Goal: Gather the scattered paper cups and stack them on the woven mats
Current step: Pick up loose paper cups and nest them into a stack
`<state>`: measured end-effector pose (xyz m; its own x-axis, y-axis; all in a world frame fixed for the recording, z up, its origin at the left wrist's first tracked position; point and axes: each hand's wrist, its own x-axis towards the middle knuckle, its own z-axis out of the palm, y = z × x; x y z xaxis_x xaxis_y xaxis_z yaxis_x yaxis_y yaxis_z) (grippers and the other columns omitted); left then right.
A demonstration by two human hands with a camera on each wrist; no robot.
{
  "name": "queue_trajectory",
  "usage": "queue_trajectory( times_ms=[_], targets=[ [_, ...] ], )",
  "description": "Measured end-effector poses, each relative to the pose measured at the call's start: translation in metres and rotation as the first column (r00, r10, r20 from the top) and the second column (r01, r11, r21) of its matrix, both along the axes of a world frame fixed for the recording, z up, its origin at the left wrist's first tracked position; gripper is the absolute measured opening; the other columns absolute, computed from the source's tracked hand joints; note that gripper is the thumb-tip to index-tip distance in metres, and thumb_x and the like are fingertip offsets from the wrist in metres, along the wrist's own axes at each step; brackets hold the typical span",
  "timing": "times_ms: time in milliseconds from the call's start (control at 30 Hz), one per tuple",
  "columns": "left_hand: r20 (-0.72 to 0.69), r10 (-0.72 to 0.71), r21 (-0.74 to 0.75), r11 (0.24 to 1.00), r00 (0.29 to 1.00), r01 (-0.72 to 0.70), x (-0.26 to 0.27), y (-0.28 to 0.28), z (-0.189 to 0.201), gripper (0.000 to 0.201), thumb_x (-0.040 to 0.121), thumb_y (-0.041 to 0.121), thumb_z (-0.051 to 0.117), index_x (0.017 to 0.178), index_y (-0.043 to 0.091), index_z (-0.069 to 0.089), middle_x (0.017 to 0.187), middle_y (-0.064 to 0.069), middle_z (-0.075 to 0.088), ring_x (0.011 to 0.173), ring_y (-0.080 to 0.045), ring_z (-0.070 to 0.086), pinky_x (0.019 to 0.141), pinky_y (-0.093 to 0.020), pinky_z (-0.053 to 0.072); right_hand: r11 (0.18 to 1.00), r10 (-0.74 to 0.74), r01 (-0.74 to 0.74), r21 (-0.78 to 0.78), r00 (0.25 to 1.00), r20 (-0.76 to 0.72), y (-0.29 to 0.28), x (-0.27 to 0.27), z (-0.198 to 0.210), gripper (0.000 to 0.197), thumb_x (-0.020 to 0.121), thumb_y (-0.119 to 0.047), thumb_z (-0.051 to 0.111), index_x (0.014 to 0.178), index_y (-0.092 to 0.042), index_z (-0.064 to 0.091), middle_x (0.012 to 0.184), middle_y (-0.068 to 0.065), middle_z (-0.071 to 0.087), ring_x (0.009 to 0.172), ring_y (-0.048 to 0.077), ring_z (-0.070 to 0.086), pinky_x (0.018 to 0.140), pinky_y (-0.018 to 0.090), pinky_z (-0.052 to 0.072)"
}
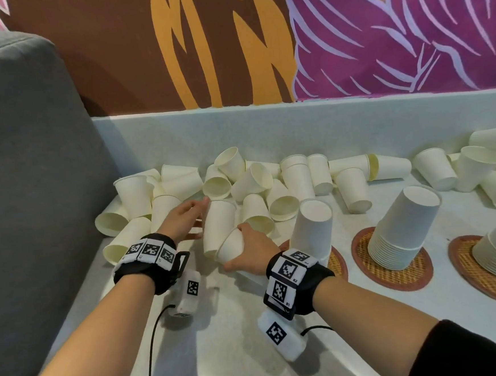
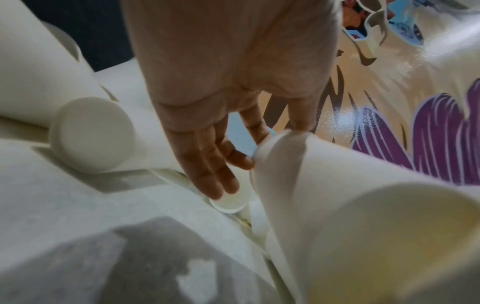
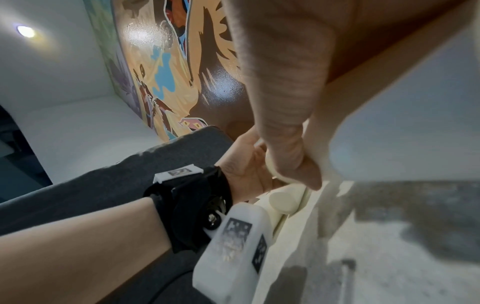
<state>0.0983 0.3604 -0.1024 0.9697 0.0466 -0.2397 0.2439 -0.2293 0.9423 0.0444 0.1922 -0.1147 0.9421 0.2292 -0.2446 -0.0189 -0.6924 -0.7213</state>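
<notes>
Many white paper cups [image 1: 249,184] lie scattered along the back of the pale counter. My right hand [image 1: 247,247] grips one paper cup [image 1: 230,247] on its side, mouth toward me; its thumb [image 3: 285,156] presses the wall of the cup [image 3: 389,107]. Right beside it is a second cup [image 1: 218,227], its far end up. My left hand [image 1: 190,219] reaches it with straight fingers [image 2: 207,164], and the fingertips touch that cup's end [image 2: 283,162]. Three woven mats [image 1: 393,277] at the right each carry an upside-down stack of cups [image 1: 404,226].
A grey cushion [image 1: 26,175] rises at the left, close to my left arm. A painted wall [image 1: 258,38] stands behind the counter's low back ledge [image 1: 295,124]. More loose cups [image 1: 476,167] lie at the far right. The counter's near part [image 1: 224,353] shows bare surface.
</notes>
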Motion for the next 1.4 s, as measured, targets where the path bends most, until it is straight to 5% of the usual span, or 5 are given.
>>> queue_trajectory(
  times_ms=[433,700,1133,1267,1400],
  targets=[
    [0.168,-0.138,0.184,0.977,0.976,0.107,0.011,-0.036,-0.008,0.025,0.085,0.009,0.065,0.108,0.017,0.063,0.102,-0.002,0.059,0.091,-0.019,0.055,0.07,-0.024,0.047,0.921,-0.257,0.235,0.309,0.966,0.031,-0.012,-0.013,-0.002,0.08,0.068,-0.027,0.077,0.133,-0.023,0.031,0.105,-0.003,0.052,0.092,0.015,0.05,0.075,0.027,0.042],
    [0.082,-0.584,0.491,0.729,0.808,0.477,0.026,-0.06,-0.019,0.05,0.086,0.008,0.063,0.132,0.024,0.049,0.143,-0.002,0.04,0.122,-0.017,0.046,0.097,-0.025,0.04,0.943,-0.243,0.233,0.239,0.97,0.013,-0.028,-0.019,-0.014,0.089,0.065,-0.032,0.079,0.137,-0.021,0.028,0.113,-0.001,0.056,0.098,0.017,0.052,0.086,0.031,0.048],
    [0.318,-0.001,0.346,0.931,0.948,-0.115,0.031,-0.027,0.029,0.022,0.091,0.013,0.043,0.097,0.012,0.064,0.09,-0.014,0.06,0.079,-0.03,0.057,0.06,-0.035,0.054,0.929,-0.205,0.177,0.326,0.977,0.056,-0.03,-0.03,0.005,0.077,0.066,-0.027,0.078,0.129,-0.025,0.033,0.104,-0.003,0.054,0.092,0.018,0.054,0.075,0.029,0.044],
    [0.105,-0.218,0.305,0.936,0.97,0.177,0.01,-0.016,0.07,0.029,0.09,0.0,0.042,0.08,0.022,0.058,0.064,-0.007,0.048,0.044,-0.014,0.038,0.039,-0.015,0.025,0.923,-0.214,0.171,0.344,0.973,0.091,-0.034,-0.033,0.015,0.08,0.066,-0.029,0.079,0.131,-0.024,0.032,0.106,-0.002,0.054,0.094,0.019,0.054,0.079,0.031,0.047],
    [-0.149,-0.527,0.561,0.652,0.836,0.511,-0.013,-0.033,0.087,0.017,0.081,0.018,0.053,0.089,0.031,0.062,0.075,-0.004,0.059,0.06,-0.017,0.051,0.053,-0.026,0.042,0.915,-0.16,0.102,0.389,0.98,0.119,-0.031,-0.041,0.031,0.077,0.064,-0.026,0.08,0.127,-0.027,0.037,0.111,-0.001,0.058,0.1,0.02,0.058,0.087,0.042,0.052]
  ],
)
